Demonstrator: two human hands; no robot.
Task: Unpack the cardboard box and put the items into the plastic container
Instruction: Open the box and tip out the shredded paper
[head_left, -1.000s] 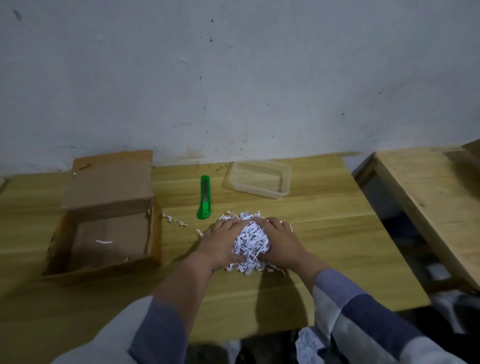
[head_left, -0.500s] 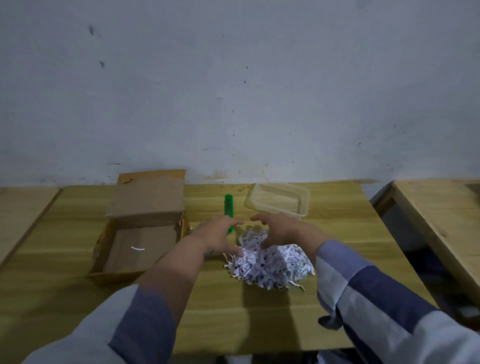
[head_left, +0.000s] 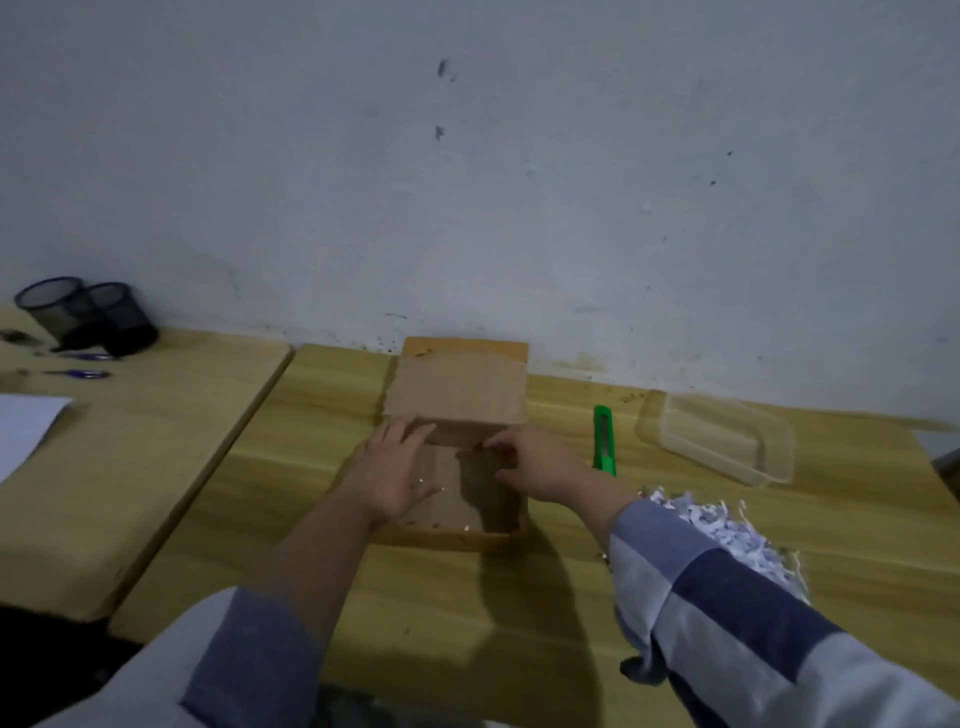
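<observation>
Box-check step imo: left hand (head_left: 393, 472) flat, released, over cardboard box (head_left: 457, 441); right hand (head_left: 530, 465) curled at flap, grasp unclear. Next: shredded paper (head_left: 727, 535) into plastic container (head_left: 724, 441).

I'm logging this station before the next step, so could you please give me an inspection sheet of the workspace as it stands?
Surface: light wooden table, with a second wooden table butted against its left side.
Job's things: open brown cardboard box, flap raised, a few paper scraps inside; clear rectangular plastic container looks empty; pile of white shredded paper on the table at right.
Clutter: green utility knife; two black mesh pen cups; white paper sheet.
Grippers: left hand open over the box; right hand curled at the box's edge, its grasp unclear.
Cables: nothing seen.
Surroundings: stained grey wall.
</observation>
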